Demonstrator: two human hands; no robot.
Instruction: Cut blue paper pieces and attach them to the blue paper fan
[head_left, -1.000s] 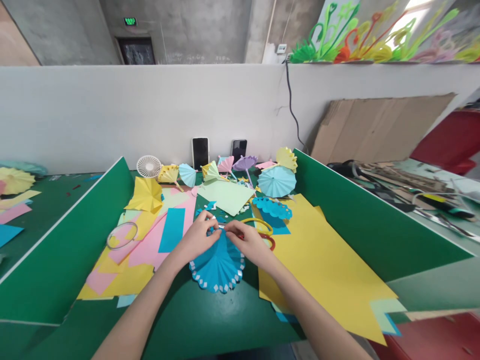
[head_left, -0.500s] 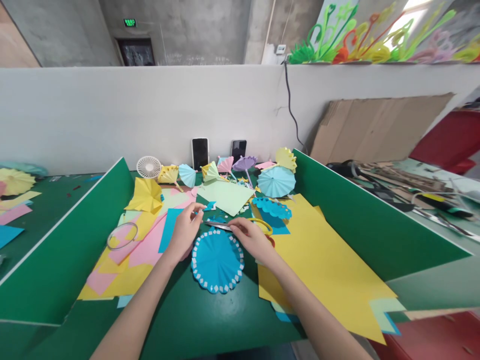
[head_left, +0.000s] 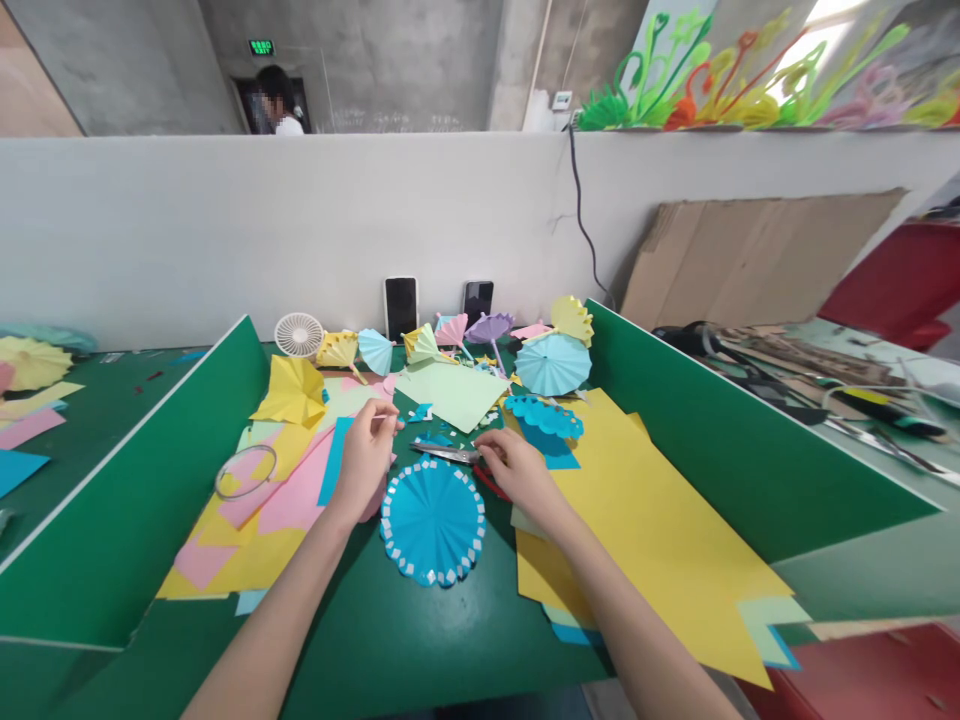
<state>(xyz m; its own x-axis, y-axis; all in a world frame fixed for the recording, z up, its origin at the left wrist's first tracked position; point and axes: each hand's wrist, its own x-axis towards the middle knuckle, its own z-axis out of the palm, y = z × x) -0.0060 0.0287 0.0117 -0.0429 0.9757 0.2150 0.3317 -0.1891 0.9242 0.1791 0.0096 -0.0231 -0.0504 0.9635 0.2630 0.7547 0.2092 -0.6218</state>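
One blue pleated disc (head_left: 433, 522) lies flat on the green table (head_left: 420, 650), nearer to the person than either set of fingertips; being round it has no long axis, only folds fanning from the middle and white squares (head_left: 430, 578) round the scalloped rim. The left hand (head_left: 367, 455) is just beside its left rim, the closer of the two, with thumb and fingertips gathered beyond the disc's upper left. The right hand (head_left: 516, 468) stands off its upper right, thumb and forefinger drawn near each other over the scissors (head_left: 448, 453). Whether either hand pinches a small scrap, or the right one grips the scissors, I cannot tell at this size. The scissors do have a long axis: it runs crosswise just past the disc's far rim, blade tips toward the left hand, red handle (head_left: 491, 484) under the right.

Pink paper (head_left: 292, 500) is spread on the left, a large yellow sheet (head_left: 630, 540) on the right; between them, farther off, lie blue scraps (head_left: 421, 412) and a pale green sheet (head_left: 454, 390). Small paper umbrellas (head_left: 555, 363) and a white fan (head_left: 298, 334) line the back, below a white partition (head_left: 300, 230); past it a person's head (head_left: 277, 92) shows
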